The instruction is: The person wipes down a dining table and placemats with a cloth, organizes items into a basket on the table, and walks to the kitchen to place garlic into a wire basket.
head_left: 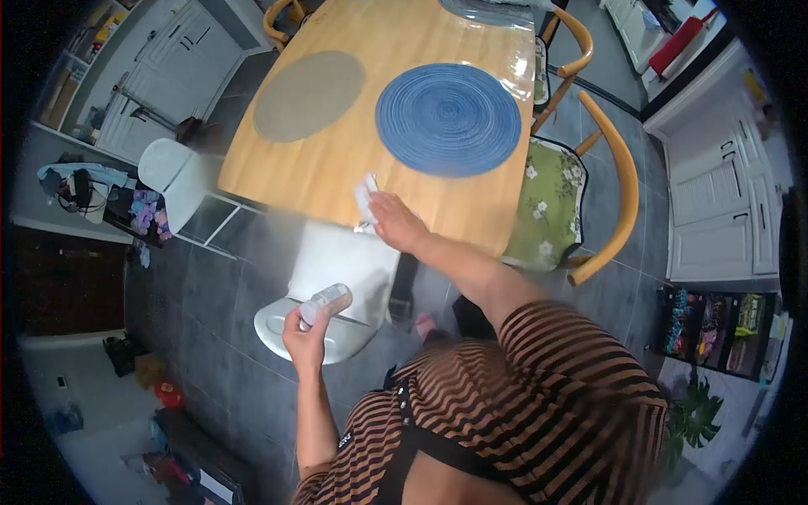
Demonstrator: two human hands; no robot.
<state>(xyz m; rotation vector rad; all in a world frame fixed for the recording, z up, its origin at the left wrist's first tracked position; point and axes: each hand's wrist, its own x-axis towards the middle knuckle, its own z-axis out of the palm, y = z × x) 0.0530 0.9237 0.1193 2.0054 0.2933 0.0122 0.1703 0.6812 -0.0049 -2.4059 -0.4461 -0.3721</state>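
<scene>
In my left hand [305, 341] is a small clear container [326, 304], tilted, with its contents too small to make out. It is above the seat of a white chair [345, 261]. My right hand [396, 220] grips a crumpled white cloth or tissue [365, 200] at the near edge of the wooden table [337, 181]. Beyond that hand on the tabletop lie a round blue placemat [449, 119] and a round grey-beige one [309, 96].
A wooden chair with a green floral cushion [547, 202] stands at the table's right side. Another white chair [177, 181] is at the left. Clear plastic [497, 12] covers the far end of the table. Grey tiles [210, 337] form the floor.
</scene>
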